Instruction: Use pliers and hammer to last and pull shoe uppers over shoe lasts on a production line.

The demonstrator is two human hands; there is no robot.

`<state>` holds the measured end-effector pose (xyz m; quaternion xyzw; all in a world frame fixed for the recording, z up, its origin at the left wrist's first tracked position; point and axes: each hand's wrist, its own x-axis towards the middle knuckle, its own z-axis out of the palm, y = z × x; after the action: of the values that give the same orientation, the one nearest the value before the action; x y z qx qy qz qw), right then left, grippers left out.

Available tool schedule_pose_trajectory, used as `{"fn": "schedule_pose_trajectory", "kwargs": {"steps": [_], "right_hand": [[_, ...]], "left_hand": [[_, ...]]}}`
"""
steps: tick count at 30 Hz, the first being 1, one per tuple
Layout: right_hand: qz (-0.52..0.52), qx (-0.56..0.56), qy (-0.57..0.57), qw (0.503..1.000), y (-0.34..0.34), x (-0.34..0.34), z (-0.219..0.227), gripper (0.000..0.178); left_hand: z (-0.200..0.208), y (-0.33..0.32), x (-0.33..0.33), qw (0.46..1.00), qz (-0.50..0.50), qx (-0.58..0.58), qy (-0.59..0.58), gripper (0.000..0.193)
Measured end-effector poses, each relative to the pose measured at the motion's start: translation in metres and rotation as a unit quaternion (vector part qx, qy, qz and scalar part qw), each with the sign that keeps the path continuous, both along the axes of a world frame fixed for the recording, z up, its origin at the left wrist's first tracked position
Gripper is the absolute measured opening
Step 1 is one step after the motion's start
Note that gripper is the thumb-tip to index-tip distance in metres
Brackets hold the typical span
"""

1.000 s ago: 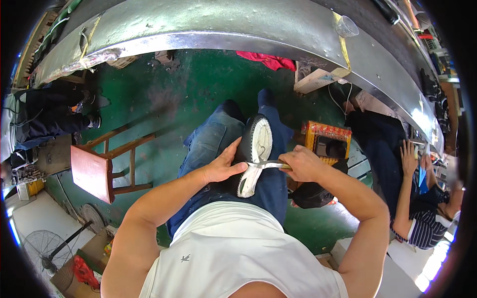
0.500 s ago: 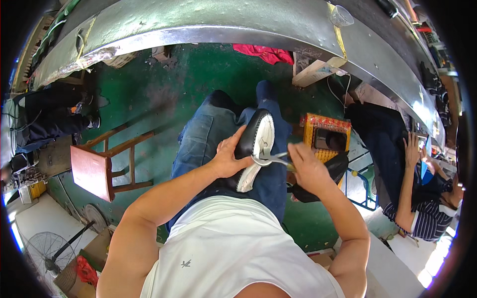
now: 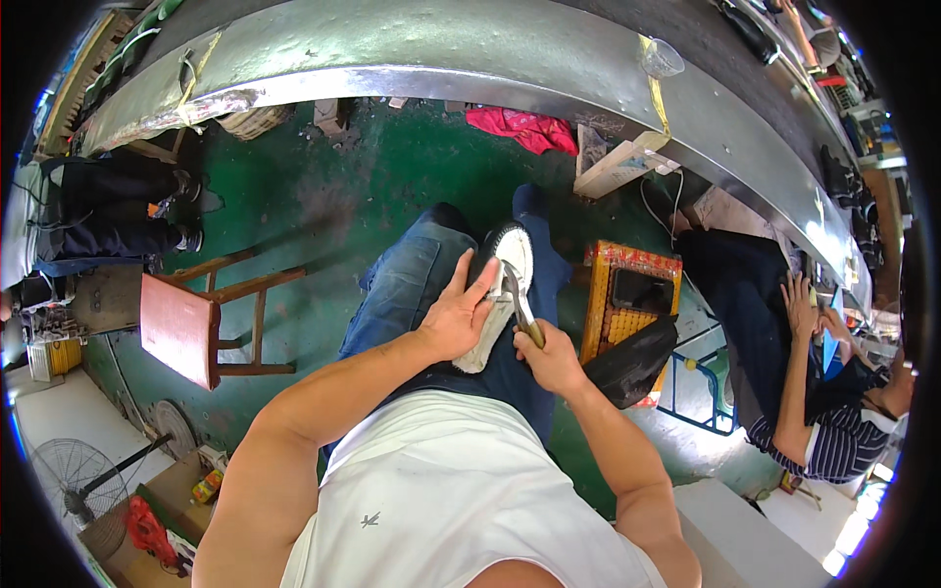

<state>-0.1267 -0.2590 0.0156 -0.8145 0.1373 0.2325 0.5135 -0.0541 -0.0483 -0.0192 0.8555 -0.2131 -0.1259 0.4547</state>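
Observation:
A black shoe [image 3: 520, 257] lies sole-up across my lap, its underside pale and white, with black stitching or pleats around the toe rim. My left hand [image 3: 456, 318] rests over its left side, steadying it with fingers stretched along the upper. My right hand [image 3: 551, 361] is closed around the handle of metal pincers [image 3: 522, 312]. The pincers' head reaches onto the sole near the middle of the shoe, close to my left fingertips. Exactly what the jaws touch is too small to make out.
A long metal-edged bench [image 3: 392, 83] runs ahead. To my left stands a wooden stool [image 3: 181, 328]; to my right, a yellow-and-red stool [image 3: 600, 304] bears a phone and a black piece. A co-worker [image 3: 833, 436] sits at the far right. A fan [image 3: 78, 485] stands lower left.
My right hand has come inward with the pincers, turning them so the handle points toward me. The left fingers have slid onto the shoe's top edge. The shoe sits slightly differently.

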Motion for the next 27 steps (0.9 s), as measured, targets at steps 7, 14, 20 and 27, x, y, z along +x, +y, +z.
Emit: {"fn": "schedule_pose_trajectory", "kwargs": {"steps": [7,14,20,27], "right_hand": [[-0.010,0.293,0.260,0.920,-0.058,0.025,0.036,0.025],[0.097,-0.036,-0.036,0.994,-0.034,0.064,0.031,0.050],[0.161,-0.058,-0.018,0.985,-0.034,0.074,0.029,0.055],[0.191,-0.131,-0.052,0.972,-0.028,0.056,0.029,0.050]], "left_hand": [[0.030,-0.006,0.006,0.984,-0.051,0.156,0.068,0.060],[0.035,-0.008,0.011,0.973,-0.092,0.192,0.083,0.058],[0.048,-0.006,0.010,0.966,-0.113,0.210,0.095,0.063],[0.020,-0.004,0.006,0.974,0.021,0.107,0.198,0.089]]}}
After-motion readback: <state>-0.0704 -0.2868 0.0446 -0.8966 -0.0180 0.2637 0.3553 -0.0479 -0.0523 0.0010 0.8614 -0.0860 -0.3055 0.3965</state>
